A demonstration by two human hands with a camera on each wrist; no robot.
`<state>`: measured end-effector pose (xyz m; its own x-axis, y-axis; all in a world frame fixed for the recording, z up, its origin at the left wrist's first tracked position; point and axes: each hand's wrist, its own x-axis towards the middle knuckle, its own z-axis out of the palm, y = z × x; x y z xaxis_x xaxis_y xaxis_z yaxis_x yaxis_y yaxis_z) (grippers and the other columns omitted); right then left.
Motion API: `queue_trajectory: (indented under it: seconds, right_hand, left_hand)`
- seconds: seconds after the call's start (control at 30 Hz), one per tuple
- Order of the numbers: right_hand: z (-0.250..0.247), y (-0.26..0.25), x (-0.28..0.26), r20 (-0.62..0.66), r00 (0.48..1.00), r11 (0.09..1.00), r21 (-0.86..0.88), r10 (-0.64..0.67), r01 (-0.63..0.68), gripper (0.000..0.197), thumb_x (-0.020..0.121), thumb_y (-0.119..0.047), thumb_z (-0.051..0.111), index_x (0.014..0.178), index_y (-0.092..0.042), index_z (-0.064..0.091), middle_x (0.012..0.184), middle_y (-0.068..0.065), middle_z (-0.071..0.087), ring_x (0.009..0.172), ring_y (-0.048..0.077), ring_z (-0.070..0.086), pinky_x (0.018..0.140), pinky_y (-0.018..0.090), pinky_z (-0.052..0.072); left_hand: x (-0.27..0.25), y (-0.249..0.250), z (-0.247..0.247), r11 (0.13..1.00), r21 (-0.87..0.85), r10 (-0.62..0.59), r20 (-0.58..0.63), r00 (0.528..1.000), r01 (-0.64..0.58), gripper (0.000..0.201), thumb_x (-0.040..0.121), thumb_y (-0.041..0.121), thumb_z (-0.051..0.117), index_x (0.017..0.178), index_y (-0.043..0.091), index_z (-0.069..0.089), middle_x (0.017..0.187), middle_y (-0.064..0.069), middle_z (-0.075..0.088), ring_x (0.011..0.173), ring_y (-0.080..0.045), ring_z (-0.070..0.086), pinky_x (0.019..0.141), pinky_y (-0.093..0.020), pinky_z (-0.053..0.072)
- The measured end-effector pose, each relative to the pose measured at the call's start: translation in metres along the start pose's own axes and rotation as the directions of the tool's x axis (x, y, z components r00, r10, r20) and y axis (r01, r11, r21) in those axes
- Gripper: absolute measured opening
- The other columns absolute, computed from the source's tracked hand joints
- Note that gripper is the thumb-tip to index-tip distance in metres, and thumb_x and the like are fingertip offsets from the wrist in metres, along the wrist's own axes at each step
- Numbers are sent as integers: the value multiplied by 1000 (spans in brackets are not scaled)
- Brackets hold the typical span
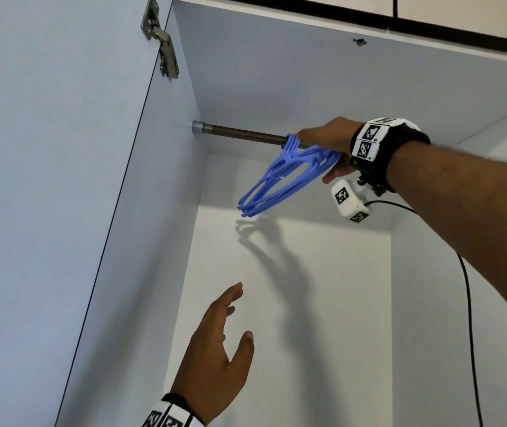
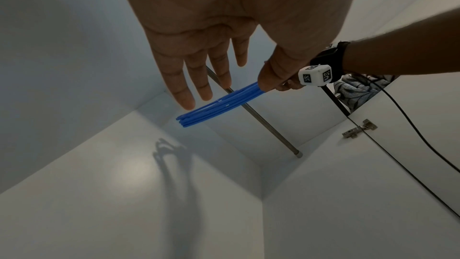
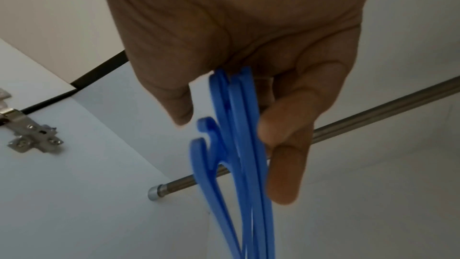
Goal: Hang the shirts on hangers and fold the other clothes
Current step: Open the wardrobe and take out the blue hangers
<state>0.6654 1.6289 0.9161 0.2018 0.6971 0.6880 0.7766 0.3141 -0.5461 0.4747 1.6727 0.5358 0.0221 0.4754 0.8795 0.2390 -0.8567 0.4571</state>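
Note:
A bundle of blue plastic hangers is held up at the wardrobe's metal rail. My right hand grips the bundle at one end, thumb below and fingers above; the hooks sit at the rail. In the right wrist view the hangers run between thumb and fingers, hooks curling in front of the rail. My left hand is raised below, fingers straight and spread, holding nothing. In the left wrist view that hand's fingers point toward the hangers. No shirts lie within reach.
The wardrobe is bare inside: pale back wall, left side panel and open door with a hinge. A black cable hangs from my right wrist. Patterned cloth shows past the door edge.

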Motion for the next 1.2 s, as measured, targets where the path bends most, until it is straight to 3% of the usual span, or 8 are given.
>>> queue_trajectory:
  seconds: [0.17,0.33,0.47,0.57,0.73,0.87,1.0,1.2]
  right_hand:
    - [11,-10,-21,44,998,957,-282,-49,59,70,51,-60,96,86,-5,70,85,23,76,78,41,78,73,61,63]
    - [23,0,-20,35,996,895,-437,-85,92,28,68,-29,78,81,-5,72,69,17,75,60,40,75,64,65,62]
    - [30,12,-17,11,994,850,-518,-109,99,29,83,-35,71,90,-7,67,89,17,76,75,36,76,80,50,65]
    - [34,19,-15,5,994,792,-604,-108,89,19,92,-24,65,96,-5,63,95,17,72,74,32,68,75,40,57]
    - [36,21,-6,-57,985,720,-690,-161,78,10,94,-15,54,96,-9,61,95,12,68,79,32,70,73,40,60]
    - [31,22,-2,-62,976,663,-742,-207,93,11,92,-14,53,93,-9,62,97,11,72,65,26,62,58,32,51]
    - [24,28,1,-126,965,701,-709,-232,76,26,94,-15,53,116,-11,64,100,11,70,80,32,70,82,42,62]
    - [7,32,-4,-116,967,719,-689,-226,85,36,92,-18,51,125,-16,66,101,10,70,79,32,72,80,43,64]
  left_hand:
    - [0,-1,-2,1000,5,-3,-7,1000,3,75,96,17,66,150,55,31,153,37,37,137,9,42,103,-31,48]
    - [-1,-2,-4,1000,10,-8,-14,1000,8,76,95,18,68,148,58,31,152,39,37,136,12,40,103,-30,47]
    - [-3,-5,-10,1000,27,-15,-22,1000,16,76,94,18,69,148,57,31,151,40,37,136,13,40,104,-32,47]
    - [-5,-7,-14,999,27,-27,-22,999,27,75,94,17,68,148,56,32,150,40,38,136,12,41,105,-32,47]
    - [-7,-9,-18,999,35,-24,-20,1000,25,74,95,19,67,149,55,32,152,38,36,136,11,40,105,-31,47]
    - [-5,-7,-15,1000,29,-11,-17,1000,12,74,96,19,66,149,56,31,153,38,36,137,11,41,105,-29,47]
    - [-4,-5,-12,1000,18,-3,-8,1000,3,74,96,18,66,149,56,31,153,37,36,137,10,41,104,-28,47]
    - [-5,-7,-6,1000,1,-8,7,1000,8,75,95,19,68,148,57,31,154,36,36,137,10,41,103,-31,48]
